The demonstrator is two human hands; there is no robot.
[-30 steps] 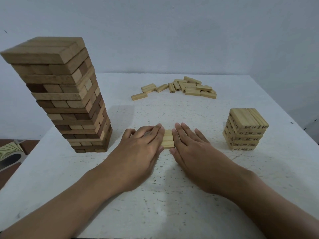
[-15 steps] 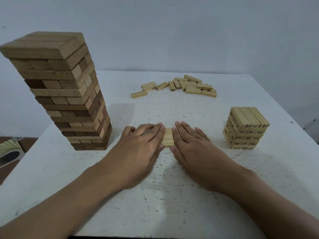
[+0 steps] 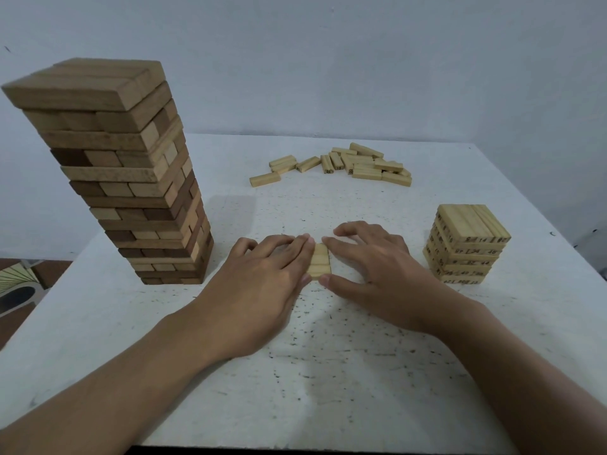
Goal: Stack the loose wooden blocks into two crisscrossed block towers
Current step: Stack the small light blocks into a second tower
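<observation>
- A short row of pale wooden blocks point(image 3: 320, 262) lies flat on a white speckled table point(image 3: 328, 372), near its middle and between the person's two hands.
- The left hand point(image 3: 262, 284) lies palm down. Its fingers are straight and pressed together, and their edge rests against the left side of the row.
- The right hand point(image 3: 371, 270) arches over the right side. Its fingers are bent and slightly spread, with the forefinger at the row's far end and the thumb tip at the near end, pinching it lengthwise.
- To the right, apart from the hands, stands a short tower of pale blocks point(image 3: 466, 247) with printed numbers on their ends.
- To the left rises a tall tower of light and dark brown wooden blocks point(image 3: 131, 178), in crisscrossed layers.
- Further back lies a pile of loose pale wooden blocks point(image 3: 348, 165).
- A plain pale wall point(image 3: 328, 60) stands behind the table.
</observation>
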